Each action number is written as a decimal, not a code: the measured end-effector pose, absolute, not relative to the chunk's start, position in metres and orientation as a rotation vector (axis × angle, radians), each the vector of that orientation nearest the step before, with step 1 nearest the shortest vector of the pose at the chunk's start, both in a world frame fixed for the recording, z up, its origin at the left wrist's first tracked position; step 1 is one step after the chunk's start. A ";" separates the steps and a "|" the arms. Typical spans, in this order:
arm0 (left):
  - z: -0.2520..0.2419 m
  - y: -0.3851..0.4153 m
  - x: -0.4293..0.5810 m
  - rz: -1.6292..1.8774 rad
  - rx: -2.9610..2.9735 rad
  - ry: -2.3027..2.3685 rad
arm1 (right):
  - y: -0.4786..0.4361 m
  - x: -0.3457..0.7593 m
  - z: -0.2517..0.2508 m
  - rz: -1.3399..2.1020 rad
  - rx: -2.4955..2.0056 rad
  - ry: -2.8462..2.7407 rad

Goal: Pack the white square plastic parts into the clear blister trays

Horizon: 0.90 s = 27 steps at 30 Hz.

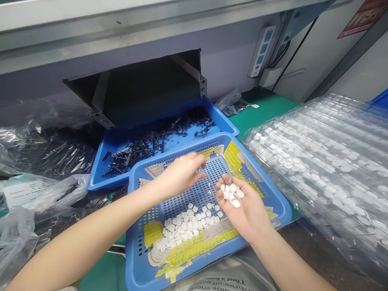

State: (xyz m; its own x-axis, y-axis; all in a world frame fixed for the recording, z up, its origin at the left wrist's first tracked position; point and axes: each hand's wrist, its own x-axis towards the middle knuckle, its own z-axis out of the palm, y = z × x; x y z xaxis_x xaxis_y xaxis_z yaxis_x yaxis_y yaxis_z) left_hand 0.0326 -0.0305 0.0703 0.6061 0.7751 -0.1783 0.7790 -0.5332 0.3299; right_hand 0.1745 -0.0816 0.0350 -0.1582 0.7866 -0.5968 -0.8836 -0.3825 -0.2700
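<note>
My right hand (247, 208) is cupped palm up over the right side of a blue perforated basket (132, 242). Several small white squarish plastic pieces (233, 194) rest in its palm, with the fingers curled round them. Above the basket's middle hovers my left hand (186, 169), thumb and index finger apart, and I see nothing between them; its other fingers are partly hidden. Many more loose white pieces (184, 224) lie heaped at the basket's near side. A few tiny white bits (209, 189) sit on its floor between my hands. Yellow and grey tape patches line the basket.
Behind the basket, a blue tray (98, 169) holds black plastic parts (142, 147). Stacked clear blister trays (321, 169) with white pieces stand at right. Plastic bags (45, 149) crowd the left. A metal ledge (169, 26) crosses above, and a power strip (262, 51) hangs on the wall.
</note>
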 end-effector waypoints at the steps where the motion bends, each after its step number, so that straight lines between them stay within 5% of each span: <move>1: 0.058 -0.033 0.026 -0.198 2.421 1.231 | -0.082 0.175 0.035 1.792 -0.810 0.173; 5: 0.016 -0.050 0.013 -0.676 2.264 1.084 | -0.081 0.174 0.037 1.795 -0.815 0.181; 19: 0.021 -0.039 0.000 -0.304 1.727 0.951 | -0.082 0.172 0.037 1.784 -0.860 0.122; 27: 0.006 -0.064 0.010 -0.406 2.392 0.938 | -0.082 0.171 0.034 1.767 -0.827 0.099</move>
